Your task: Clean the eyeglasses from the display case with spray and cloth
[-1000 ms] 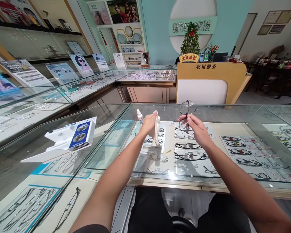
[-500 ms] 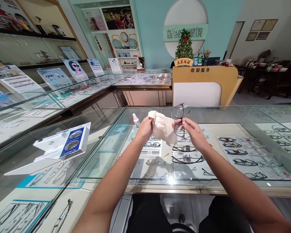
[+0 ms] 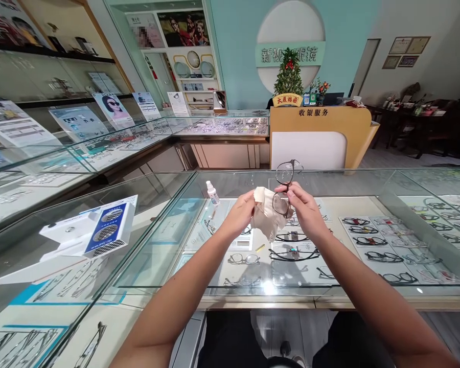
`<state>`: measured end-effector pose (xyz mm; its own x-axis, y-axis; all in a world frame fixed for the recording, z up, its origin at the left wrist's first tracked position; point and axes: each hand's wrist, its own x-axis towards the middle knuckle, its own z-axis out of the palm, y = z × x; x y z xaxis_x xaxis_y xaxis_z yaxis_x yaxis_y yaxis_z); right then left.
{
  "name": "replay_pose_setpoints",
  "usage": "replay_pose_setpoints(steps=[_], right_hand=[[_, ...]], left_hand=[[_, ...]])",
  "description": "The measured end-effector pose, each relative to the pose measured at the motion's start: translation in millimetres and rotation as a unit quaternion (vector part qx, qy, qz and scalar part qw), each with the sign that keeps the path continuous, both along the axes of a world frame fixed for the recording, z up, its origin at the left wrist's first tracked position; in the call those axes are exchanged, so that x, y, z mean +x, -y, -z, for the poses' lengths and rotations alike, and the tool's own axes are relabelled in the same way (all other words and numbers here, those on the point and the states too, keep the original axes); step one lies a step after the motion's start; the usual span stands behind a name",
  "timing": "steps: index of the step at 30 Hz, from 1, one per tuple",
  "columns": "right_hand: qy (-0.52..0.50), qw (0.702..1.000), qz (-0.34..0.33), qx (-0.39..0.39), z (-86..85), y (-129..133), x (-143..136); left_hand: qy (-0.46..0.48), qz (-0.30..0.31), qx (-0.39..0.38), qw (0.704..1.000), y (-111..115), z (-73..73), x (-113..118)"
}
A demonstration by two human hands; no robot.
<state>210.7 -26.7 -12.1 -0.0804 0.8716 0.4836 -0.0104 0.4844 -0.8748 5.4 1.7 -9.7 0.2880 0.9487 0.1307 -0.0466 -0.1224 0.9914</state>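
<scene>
Pinching dark-rimmed, clear-lensed eyeglasses (image 3: 284, 174), turned on end, in the right hand (image 3: 305, 207) just right of centre frame and clutching a cream fabric cloth (image 3: 266, 225) in the left hand (image 3: 239, 213), beside the lower lens (image 3: 279, 204), above a glass-topped display counter (image 3: 314, 302) and a small white bottle (image 3: 212, 193) left of centre.

Creased, matt cloth (image 3: 267, 217) at the left fingers (image 3: 248, 198); glossy-lensed glasses (image 3: 284, 174) (smooth, plastic-looking frame) between the right fingers (image 3: 299, 193); shiny glass counter (image 3: 299, 292) below both.
</scene>
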Motion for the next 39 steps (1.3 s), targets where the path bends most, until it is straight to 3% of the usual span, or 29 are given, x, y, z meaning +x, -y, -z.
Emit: replay_pose_setpoints(steps=[3, 8, 14, 18, 27, 33, 39], right_hand=[[0.006, 1.000, 0.005, 0.003, -0.7, 0, -2], [-0.002, 1.000, 0.016, 0.008, 0.6, 1, -5], [-0.013, 1.000, 0.003, -0.026, 4.6, 3, -9], [-0.032, 0.998, -0.025, -0.038, 3.7, 8, -13], [0.003, 1.000, -0.011, -0.020, -1.7, 14, -17], [-0.015, 0.999, -0.017, -0.026, -2.1, 14, -18], [-0.031, 0.999, -0.016, -0.037, 2.5, 9, -13]], left_hand=[[0.034, 0.055, 0.008, 0.998, 5, 0.8, 5], [0.088, 0.030, 0.006, 0.996, 9, 1.2, 6], [0.087, 0.032, 0.021, 0.995, 14, -0.3, 12], [0.123, 0.056, -0.012, 0.991, 16, 2.0, 14], [0.042, 0.142, -0.064, 0.987, 16, 0.1, 12], [0.058, 0.121, -0.040, 0.990, 16, 3.4, 12], [0.036, 0.121, -0.006, 0.992, 20, -2.3, 8]])
